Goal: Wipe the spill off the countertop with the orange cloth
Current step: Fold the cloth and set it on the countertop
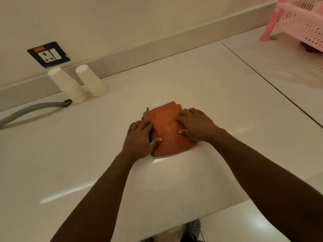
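The orange cloth, folded with a dark grey edge on its left side, lies flat on the white countertop near the middle. My left hand presses on the cloth's left edge with fingers spread and the thumb on the fabric. My right hand presses flat on its right side. Both palms rest on the cloth rather than closing around it. A wet sheen shows on the counter just in front of the cloth. No distinct spill is visible elsewhere.
Two stacks of upturned white paper cups stand at the back left by the wall, under a socket plate. A grey corrugated hose curves in from the left. A pink plastic rack stands at the back right.
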`<act>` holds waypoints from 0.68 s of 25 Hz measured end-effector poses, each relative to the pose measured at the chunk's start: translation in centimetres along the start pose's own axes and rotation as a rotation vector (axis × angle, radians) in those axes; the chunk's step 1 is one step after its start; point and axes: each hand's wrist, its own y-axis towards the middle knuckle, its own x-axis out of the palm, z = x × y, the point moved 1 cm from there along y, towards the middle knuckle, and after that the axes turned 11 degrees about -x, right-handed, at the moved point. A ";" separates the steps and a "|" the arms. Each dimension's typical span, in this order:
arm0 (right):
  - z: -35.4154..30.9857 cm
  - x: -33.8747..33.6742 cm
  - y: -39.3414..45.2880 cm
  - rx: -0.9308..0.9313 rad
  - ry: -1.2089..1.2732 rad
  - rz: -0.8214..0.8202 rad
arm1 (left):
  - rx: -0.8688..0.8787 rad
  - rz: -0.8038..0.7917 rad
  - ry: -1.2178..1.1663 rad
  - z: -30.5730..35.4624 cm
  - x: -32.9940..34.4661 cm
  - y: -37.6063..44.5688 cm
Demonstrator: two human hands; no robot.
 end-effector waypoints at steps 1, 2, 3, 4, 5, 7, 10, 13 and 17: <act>-0.1 0.0 0.0 0.003 -0.003 0.022 | 0.008 0.027 -0.014 0.1 0.0 -0.1; -0.2 0.0 -0.1 0.001 -0.008 0.057 | 0.021 0.059 -0.021 0.3 -0.1 -0.2; -0.5 0.3 -0.4 -0.008 -0.010 0.086 | 0.040 0.088 -0.020 0.5 -0.2 -0.6; -0.8 0.7 -1.0 -0.024 -0.007 0.111 | 0.066 0.109 -0.028 0.7 -0.2 -1.1; -1.0 1.0 -1.8 -0.044 0.008 0.130 | 0.090 0.113 -0.060 0.9 -0.4 -1.9; -1.3 0.8 -3.5 -0.074 0.114 0.175 | 0.113 0.079 -0.192 1.0 -1.6 -3.5; -2.3 -2.8 -4.8 -0.079 0.491 0.299 | -0.022 -0.063 -0.604 1.3 -6.0 -5.0; -3.7 -7.5 -3.3 -0.057 0.727 0.402 | -0.178 -0.025 -0.935 1.8 -11.2 -4.3; -4.1 -12.9 0.4 0.057 1.159 0.595 | -0.307 0.023 -1.315 1.3 -17.1 -1.7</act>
